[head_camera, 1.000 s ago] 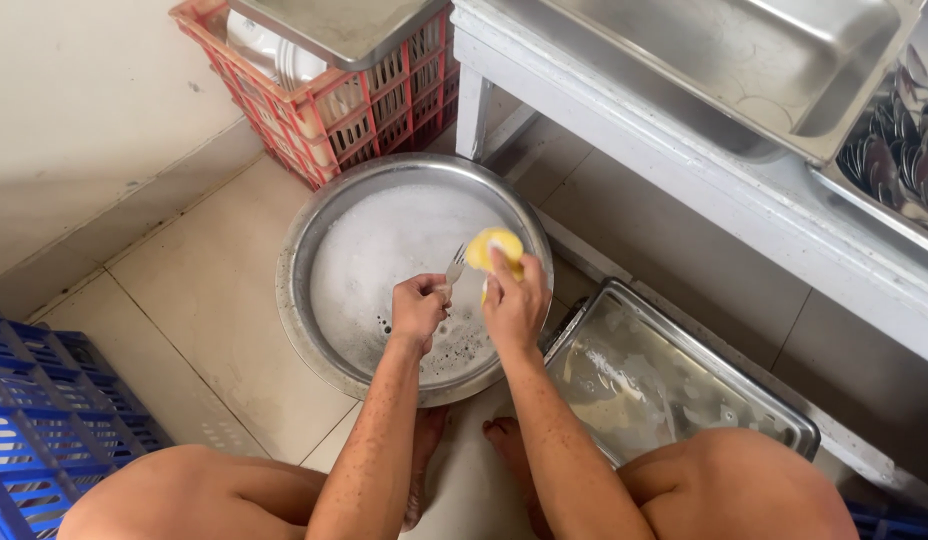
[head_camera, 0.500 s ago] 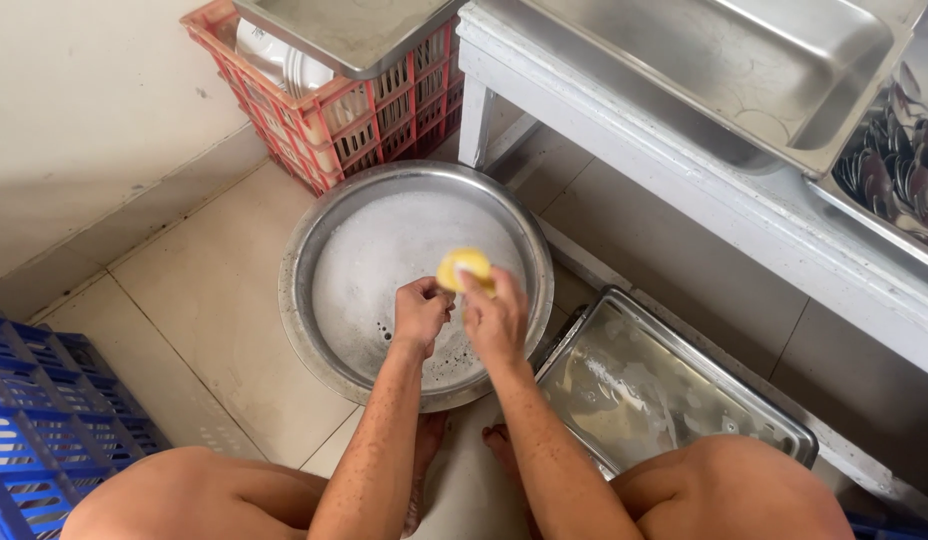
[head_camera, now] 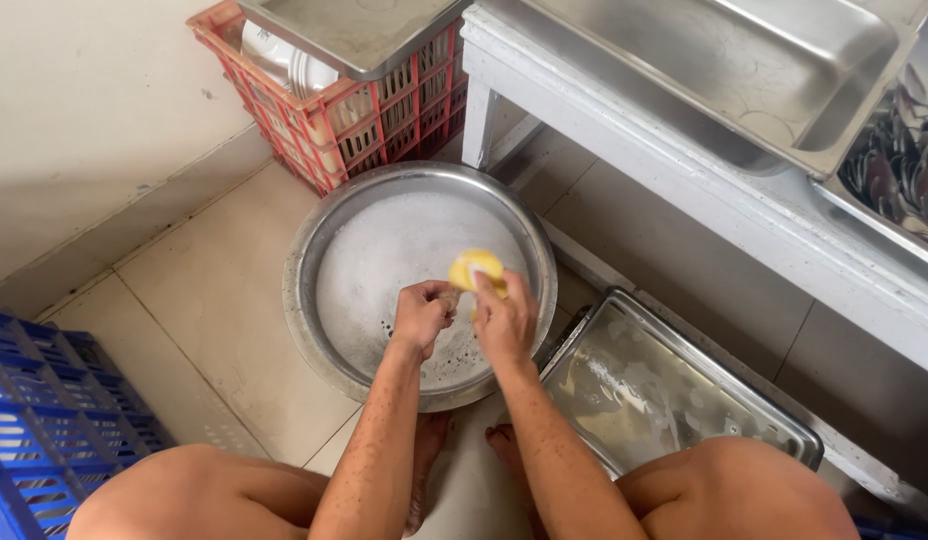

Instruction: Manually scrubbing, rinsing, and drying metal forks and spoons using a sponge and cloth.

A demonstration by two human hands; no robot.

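I squat over a round metal basin (head_camera: 306, 300) that stands on the floor, filled with foamy water. My right hand (head_camera: 504, 320) grips a yellow sponge (head_camera: 474, 268) and presses it toward my left hand (head_camera: 421, 312). The left hand is closed around a small metal utensil, which is almost wholly hidden by my fingers and the sponge. Both hands hover just above the foam, near the basin's right side.
A wet rectangular steel tray (head_camera: 684, 400) lies on the floor right of the basin. A red crate (head_camera: 359, 120) with plates and a steel lid stands behind it. At the far left is a blue crate (head_camera: 44, 420). A white table (head_camera: 684, 190) carries steel pans and cutlery (head_camera: 899, 160).
The sponge has moved a little along the utensil between my hands. The utensil's tip, visible a second ago, is now covered. My view has shifted slightly.
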